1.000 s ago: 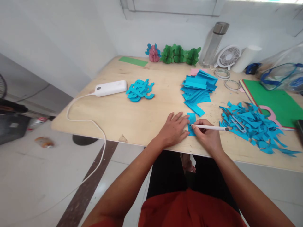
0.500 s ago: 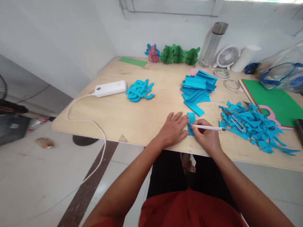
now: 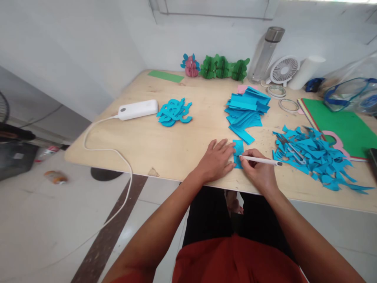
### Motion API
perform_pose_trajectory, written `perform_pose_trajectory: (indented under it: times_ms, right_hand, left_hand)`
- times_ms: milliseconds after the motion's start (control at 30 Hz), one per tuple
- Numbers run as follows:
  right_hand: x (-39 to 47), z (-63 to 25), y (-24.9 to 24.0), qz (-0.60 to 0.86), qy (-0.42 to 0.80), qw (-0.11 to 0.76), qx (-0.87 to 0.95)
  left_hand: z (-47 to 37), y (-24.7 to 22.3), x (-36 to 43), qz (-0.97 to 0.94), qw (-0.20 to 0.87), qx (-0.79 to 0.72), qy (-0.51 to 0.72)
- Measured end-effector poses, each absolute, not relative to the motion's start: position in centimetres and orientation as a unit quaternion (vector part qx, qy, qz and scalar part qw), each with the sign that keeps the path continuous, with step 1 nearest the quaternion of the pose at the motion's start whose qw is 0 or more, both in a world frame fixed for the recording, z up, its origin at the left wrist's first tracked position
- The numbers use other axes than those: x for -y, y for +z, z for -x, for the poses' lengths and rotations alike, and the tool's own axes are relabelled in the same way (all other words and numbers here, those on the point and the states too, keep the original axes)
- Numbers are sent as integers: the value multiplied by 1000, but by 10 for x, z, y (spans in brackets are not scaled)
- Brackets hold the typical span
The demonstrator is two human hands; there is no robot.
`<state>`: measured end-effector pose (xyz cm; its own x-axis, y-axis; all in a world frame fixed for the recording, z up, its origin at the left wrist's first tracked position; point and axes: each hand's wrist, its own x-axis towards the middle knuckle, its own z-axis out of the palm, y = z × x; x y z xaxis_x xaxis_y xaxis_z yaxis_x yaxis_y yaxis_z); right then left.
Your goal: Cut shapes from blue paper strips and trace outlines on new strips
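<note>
Near the table's front edge lies a small blue paper piece (image 3: 238, 147). My left hand (image 3: 217, 160) rests flat with fingers spread, their tips pressing on the paper's left side. In my right hand (image 3: 260, 171) is a white pen (image 3: 262, 159), pinched near its tip, which meets the paper; the dark end points right. Part of the paper is hidden under my fingers. Just beyond it sits a pile of folded blue paper strips (image 3: 247, 110). Cut blue curved shapes (image 3: 173, 112) are heaped to the left.
Blue paper scraps (image 3: 315, 157) with scissors (image 3: 294, 150) among them lie right of my right hand, beside a green sheet (image 3: 341, 125). A white power bank (image 3: 138, 109) trails a cable off the left edge. A bottle (image 3: 265, 55), a fan (image 3: 284, 70) and paper figures (image 3: 222, 67) line the wall.
My right hand and the pen have shifted very slightly to the right on the paper. The left hand stays in place.
</note>
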<state>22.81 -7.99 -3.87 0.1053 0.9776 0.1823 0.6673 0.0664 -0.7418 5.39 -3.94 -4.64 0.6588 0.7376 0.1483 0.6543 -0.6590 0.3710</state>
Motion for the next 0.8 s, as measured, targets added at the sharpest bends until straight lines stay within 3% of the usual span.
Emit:
perform_pose_trajectory:
  times_ms: [800]
  right_hand:
    - [86,-232,-37,659,199,362,629]
  left_hand:
    - [-54,-42,40,-899,150,-387,140]
